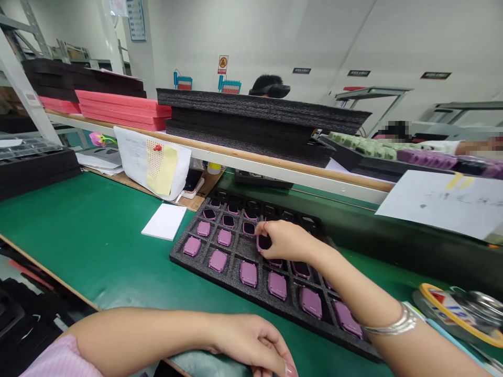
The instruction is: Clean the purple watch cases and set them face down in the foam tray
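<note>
From my remote post, my right hand (288,241) pinches a purple-rimmed watch case (264,242) left of its palm, over the black foam tray (175,256), my curled left hand (251,340), grip unclear, well apart.

Right fingers (265,227) pinched, left hand (249,337) slack

Pink foam sheets (121,111) beside black foam (251,126) — white notepad (164,221) on green tabletop (98,235).

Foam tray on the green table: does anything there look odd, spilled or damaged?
Nothing in the foam tray looks spilled or plainly damaged. Only the mixed facing stands out: the nearest row's watch cases show plain purple, several farther ones dark faces.
</note>
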`<state>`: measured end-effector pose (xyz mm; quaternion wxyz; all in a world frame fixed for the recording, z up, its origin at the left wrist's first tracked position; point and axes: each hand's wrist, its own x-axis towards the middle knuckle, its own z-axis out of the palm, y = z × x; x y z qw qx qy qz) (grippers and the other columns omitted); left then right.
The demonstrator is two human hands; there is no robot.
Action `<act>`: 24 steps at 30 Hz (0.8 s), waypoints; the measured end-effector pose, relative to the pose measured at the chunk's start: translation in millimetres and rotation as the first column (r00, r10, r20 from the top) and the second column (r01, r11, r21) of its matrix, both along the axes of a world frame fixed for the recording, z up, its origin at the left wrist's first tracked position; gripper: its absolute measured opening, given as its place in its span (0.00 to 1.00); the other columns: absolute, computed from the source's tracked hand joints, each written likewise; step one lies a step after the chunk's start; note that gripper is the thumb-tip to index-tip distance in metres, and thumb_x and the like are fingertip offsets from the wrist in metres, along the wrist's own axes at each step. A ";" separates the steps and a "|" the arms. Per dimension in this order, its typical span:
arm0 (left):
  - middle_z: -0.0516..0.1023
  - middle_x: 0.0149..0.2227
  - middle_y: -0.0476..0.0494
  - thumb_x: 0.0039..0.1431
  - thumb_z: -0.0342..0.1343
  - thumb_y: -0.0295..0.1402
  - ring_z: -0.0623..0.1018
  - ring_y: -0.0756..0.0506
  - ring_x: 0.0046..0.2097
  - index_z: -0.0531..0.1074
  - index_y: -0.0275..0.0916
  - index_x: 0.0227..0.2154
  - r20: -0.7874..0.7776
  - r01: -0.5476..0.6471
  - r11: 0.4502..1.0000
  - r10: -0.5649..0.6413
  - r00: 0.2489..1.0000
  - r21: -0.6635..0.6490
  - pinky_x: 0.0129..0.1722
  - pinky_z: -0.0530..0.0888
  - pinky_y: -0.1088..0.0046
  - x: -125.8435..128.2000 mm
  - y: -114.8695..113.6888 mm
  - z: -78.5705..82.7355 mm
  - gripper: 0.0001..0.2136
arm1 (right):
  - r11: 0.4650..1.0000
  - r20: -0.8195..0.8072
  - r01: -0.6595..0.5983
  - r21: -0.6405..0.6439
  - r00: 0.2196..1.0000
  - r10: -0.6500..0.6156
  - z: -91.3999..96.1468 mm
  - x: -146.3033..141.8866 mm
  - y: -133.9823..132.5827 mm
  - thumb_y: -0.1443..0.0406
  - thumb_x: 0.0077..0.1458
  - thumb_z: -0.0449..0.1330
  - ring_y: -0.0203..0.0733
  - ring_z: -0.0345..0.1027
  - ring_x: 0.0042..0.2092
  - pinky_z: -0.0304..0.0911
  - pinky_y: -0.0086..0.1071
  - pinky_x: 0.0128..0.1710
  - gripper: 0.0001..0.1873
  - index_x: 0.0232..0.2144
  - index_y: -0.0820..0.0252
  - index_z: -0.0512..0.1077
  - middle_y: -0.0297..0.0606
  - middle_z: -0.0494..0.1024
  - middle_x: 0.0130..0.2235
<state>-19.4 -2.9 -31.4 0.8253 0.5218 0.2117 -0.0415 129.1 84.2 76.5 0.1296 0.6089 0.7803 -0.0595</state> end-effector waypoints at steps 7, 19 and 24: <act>0.78 0.29 0.50 0.41 0.72 0.47 0.70 0.53 0.23 0.76 0.37 0.27 -0.022 -0.015 0.999 0.016 1.000 0.038 0.24 0.68 0.75 -2.1 -4.6 6.0 0.19 | 0.997 -0.025 -0.044 -0.057 0.999 0.043 -5.3 29.9 -16.9 0.59 0.63 0.62 0.44 0.74 0.48 0.71 0.44 0.48 0.20 0.54 0.60 0.70 0.42 0.77 0.50; 0.78 0.30 0.50 0.40 0.71 0.50 0.70 0.55 0.22 0.74 0.37 0.29 -0.062 -0.014 0.997 0.019 0.998 0.077 0.23 0.68 0.76 -3.5 -4.1 16.2 0.23 | 0.996 0.024 0.071 -0.045 0.997 -0.070 -6.8 80.8 -39.0 0.59 0.62 0.63 0.45 0.74 0.49 0.71 0.45 0.49 0.19 0.53 0.60 0.71 0.41 0.77 0.49; 0.78 0.31 0.49 0.42 0.70 0.52 0.70 0.55 0.23 0.74 0.36 0.30 -0.056 -0.016 0.996 0.021 0.998 0.084 0.24 0.69 0.76 -5.9 -0.9 20.0 0.24 | 0.996 0.005 0.092 -0.011 0.996 -0.092 -5.2 91.6 -48.6 0.58 0.62 0.63 0.43 0.75 0.45 0.71 0.43 0.48 0.20 0.53 0.60 0.71 0.40 0.78 0.46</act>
